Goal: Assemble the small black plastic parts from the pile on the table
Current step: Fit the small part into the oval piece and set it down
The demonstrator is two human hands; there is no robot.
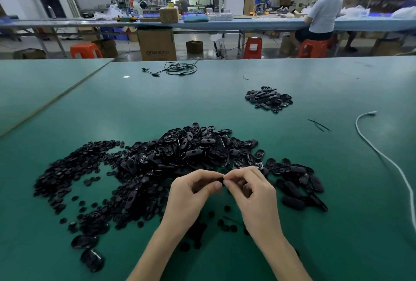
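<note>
A big pile of black oval plastic shells [193,152] lies in the middle of the green table [135,100]. To its left spreads a flatter heap of small round black parts [67,172]. Just in front of the pile, my left hand [191,193] and my right hand [249,188] meet fingertip to fingertip. Together they pinch a small black part [221,179], mostly hidden by the fingers. A smaller, separate heap of black oval pieces [269,98] sits further back on the right.
A white cable [382,157] runs along the right side of the table. A coiled black wire [177,69] lies near the far edge, and two thin black strips [318,124] lie right of the piles. Loose round parts [225,226] are scattered between my forearms. A person [324,12] sits at another bench behind.
</note>
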